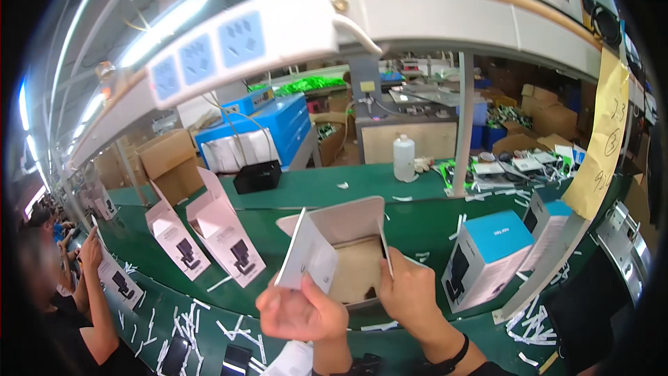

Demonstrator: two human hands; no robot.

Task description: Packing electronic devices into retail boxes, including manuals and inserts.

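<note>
In front of me an open carton point(381, 237) faces up, with a brown cardboard insert point(355, 265) inside it. My left hand point(303, 312) pinches a flat white card point(309, 251) between thumb and fingers at the carton's left side. Whether this card is a loose leaflet or part of the carton cannot be told. My right hand point(412, 292) is closed around the carton's right wall, with the thumb near the opening. The carton's lower front is partly hidden by both hands.
Two open printed boxes point(177, 244) stand left. Blue-topped boxes point(490, 237) stand right beside a metal post point(543, 272). White paper strips point(188, 327) litter the green bench. A bottle point(403, 158) and black tray point(257, 177) sit behind. A co-worker point(97, 334) holds a box at far left.
</note>
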